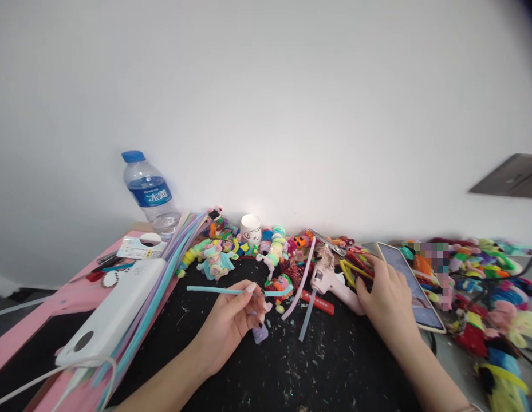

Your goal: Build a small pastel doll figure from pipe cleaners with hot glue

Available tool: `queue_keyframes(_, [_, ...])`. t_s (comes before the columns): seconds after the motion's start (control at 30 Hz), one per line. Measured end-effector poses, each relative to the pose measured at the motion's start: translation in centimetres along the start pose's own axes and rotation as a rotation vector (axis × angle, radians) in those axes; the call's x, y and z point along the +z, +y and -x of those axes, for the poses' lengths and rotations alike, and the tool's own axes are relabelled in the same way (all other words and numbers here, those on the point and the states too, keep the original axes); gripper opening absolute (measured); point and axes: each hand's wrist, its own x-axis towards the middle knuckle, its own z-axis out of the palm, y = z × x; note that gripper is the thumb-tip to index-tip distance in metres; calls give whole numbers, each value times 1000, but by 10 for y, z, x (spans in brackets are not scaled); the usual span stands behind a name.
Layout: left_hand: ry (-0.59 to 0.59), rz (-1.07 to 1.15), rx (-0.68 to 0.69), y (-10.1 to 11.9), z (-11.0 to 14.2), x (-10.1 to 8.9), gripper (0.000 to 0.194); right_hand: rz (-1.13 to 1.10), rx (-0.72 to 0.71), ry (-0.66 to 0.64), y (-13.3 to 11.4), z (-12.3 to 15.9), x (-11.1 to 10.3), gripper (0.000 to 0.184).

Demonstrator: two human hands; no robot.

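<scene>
My left hand [233, 315] pinches a light blue pipe cleaner [214, 290], whose other end curves out to the right. A small lilac fuzzy piece [260, 333] hangs under its fingertips; whether the fingers hold that too is unclear. My right hand [388, 294] is at the right, its fingers curled around the red and yellow handles of a tool, probably pliers [355, 270]; its jaws are hidden. Close to that thumb lies a pale pink glue gun [330, 280], with a clear glue stick [307, 317] jutting from it. A pink pipe cleaner [300, 283] lies beside the gun.
Scissors [328, 242] lie behind the glue gun, a phone [414, 289] beside my right hand. Colourful fuzzy figures [216, 260] line the wall. At left are a white power strip-like box [113, 312], a bundle of pipe cleaners [162, 297] and a water bottle [148, 191]. Scraps litter the black mat [317, 372].
</scene>
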Motion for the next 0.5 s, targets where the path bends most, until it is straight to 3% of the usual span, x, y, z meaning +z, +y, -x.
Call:
queue_keyframes(0.1, [31, 112, -30, 1, 0, -1, 17, 153, 20, -114, 10, -4, 2, 32])
queue_keyframes(0.3, [184, 298, -146, 9, -1, 0, 25, 176, -6, -222, 13, -15, -2, 31])
queue_keyframes(0.5, [160, 255, -48, 7, -2, -3, 19, 191, 17, -231, 13, -19, -5, 30])
